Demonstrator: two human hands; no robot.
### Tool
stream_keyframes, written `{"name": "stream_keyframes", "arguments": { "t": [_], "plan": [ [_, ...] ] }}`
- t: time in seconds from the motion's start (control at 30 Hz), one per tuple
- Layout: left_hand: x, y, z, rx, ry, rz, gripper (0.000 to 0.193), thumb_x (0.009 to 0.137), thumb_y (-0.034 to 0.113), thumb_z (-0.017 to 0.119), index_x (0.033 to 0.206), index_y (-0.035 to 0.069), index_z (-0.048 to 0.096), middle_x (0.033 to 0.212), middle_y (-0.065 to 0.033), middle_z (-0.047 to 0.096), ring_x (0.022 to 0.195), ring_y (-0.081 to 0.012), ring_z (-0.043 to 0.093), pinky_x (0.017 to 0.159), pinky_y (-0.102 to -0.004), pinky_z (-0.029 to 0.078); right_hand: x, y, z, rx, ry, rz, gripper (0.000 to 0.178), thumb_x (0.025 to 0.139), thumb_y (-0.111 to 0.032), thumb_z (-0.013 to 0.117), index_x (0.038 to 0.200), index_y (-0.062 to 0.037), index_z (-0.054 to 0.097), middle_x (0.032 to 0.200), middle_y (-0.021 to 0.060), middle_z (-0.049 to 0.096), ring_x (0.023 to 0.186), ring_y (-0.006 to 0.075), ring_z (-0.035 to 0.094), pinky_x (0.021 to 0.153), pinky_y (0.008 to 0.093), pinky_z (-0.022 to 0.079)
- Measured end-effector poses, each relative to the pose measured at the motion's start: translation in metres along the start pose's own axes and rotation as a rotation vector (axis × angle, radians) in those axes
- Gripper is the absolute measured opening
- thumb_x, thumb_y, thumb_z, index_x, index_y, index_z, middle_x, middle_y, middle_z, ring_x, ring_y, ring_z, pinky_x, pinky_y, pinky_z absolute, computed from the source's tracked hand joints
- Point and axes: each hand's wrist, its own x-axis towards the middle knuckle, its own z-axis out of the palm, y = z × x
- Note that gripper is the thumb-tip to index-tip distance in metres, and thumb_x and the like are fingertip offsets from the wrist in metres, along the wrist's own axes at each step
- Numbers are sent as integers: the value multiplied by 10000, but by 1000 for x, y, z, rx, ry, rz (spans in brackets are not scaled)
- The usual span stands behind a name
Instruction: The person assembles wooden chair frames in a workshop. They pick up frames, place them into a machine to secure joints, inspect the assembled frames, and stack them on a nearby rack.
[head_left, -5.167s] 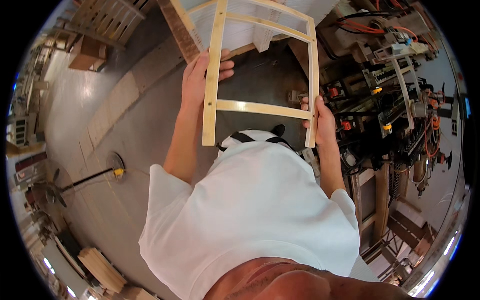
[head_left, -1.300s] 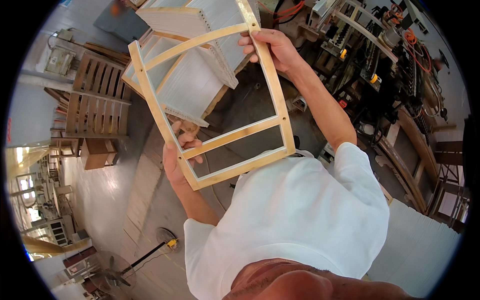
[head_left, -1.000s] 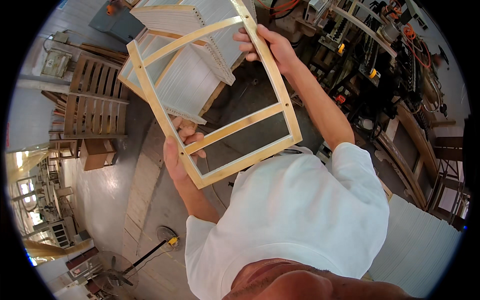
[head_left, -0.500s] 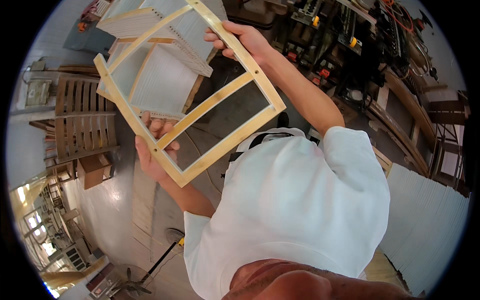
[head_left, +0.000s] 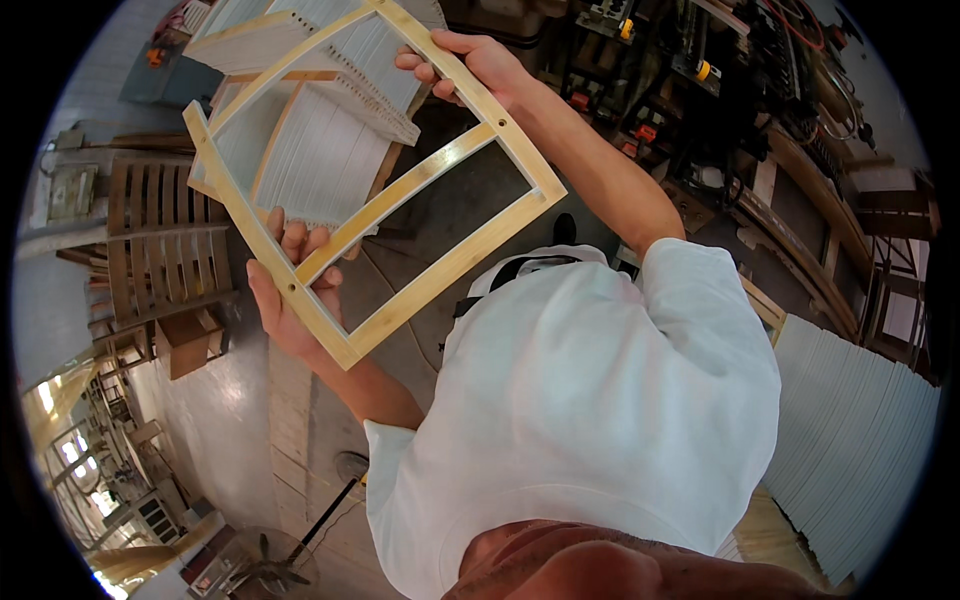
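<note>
A light wooden frame (head_left: 440, 285), rectangular with a crossbar, is held up tilted in front of me. My left hand (head_left: 290, 300) grips its left rail near the crossbar's end, thumb outside and fingers reaching behind and inside. My right hand (head_left: 480, 70) is closed round the right rail towards its far end, fingers curled beneath. Small dark holes show in both rails. Behind the frame's far half stand stacks of similar white-sided frames (head_left: 330, 150) with wooden edges, partly hidden by it.
Dark machinery (head_left: 700, 90) fills the far right. Long wooden beams (head_left: 815, 235) lie at right, above another white stack (head_left: 850, 430). On the left are a slatted wooden rack (head_left: 165, 230) and a brown box (head_left: 188, 342). A standing fan (head_left: 265, 570) is at lower left.
The wooden frame has shifted slightly left and away from me, with both hands still gripping it. My forearms have moved along with it.
</note>
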Motion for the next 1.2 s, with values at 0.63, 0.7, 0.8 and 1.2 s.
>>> {"name": "stream_keyframes", "arguments": {
  "t": [0.63, 0.7, 0.8, 1.2],
  "plan": [
    [8, -6, -7, -49, 94, -53, 710, 972, 538, 246, 1344, -59, 349, 1120, -224, 588, 993, -316, 637, 580, -311, 575, 8, -7, -18, 149, -106, 164, 436, 1004, -274, 373, 1289, 56, 380, 1122, 135, 566, 766, 154, 551, 522, 232, 464],
    [9, -8, -7, -49, 111, -61, 704, 976, 532, 232, 1342, -57, 354, 1111, -222, 595, 984, -312, 641, 571, -308, 573, 9, -7, -18, 151, -82, 179, 434, 1004, -273, 372, 1289, 54, 383, 1118, 135, 567, 762, 155, 552, 517, 231, 462],
    [10, -9, -8, -47, 100, -51, 700, 978, 528, 224, 1343, -54, 354, 1111, -222, 597, 989, -309, 640, 577, -311, 576, 9, -7, -20, 139, -59, 183, 431, 1002, -275, 374, 1285, 50, 390, 1114, 136, 570, 757, 155, 554, 512, 231, 460],
    [8, -17, -10, 12, 91, -102, 692, 967, 546, 239, 1372, -10, 313, 1084, -207, 611, 931, -294, 657, 535, -318, 566, -3, -8, -11, 27, -73, 16, 438, 1006, -275, 365, 1300, 49, 392, 1021, 118, 585, 714, 150, 533, 459, 213, 419]
  ]
}}
